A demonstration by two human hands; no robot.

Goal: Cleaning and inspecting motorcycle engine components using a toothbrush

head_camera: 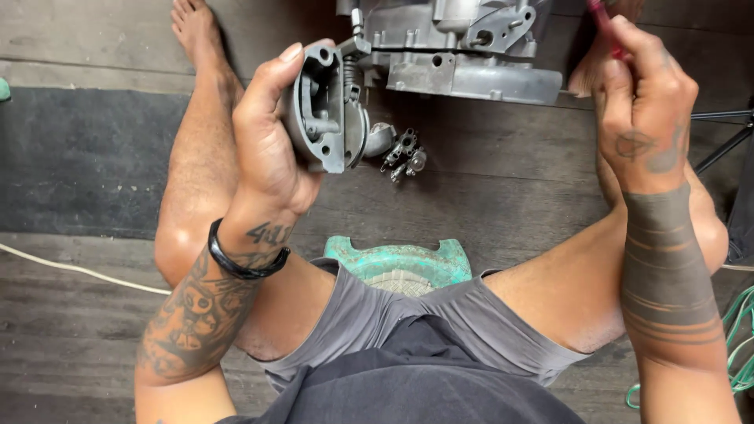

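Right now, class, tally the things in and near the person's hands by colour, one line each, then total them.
Grey metal: 2, the round part in the left hand and the engine casing.
Red: 1, the thin tool in the right hand.
Green: 1, the stool.
Total: 4

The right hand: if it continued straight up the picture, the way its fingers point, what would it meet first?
Probably nothing: the right hand, gripping a red tool, points past the engine casing toward the frame's edge; depth is unclear.

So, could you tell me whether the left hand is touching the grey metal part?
Touching: the head view shows the left hand wrapped around the grey metal part.
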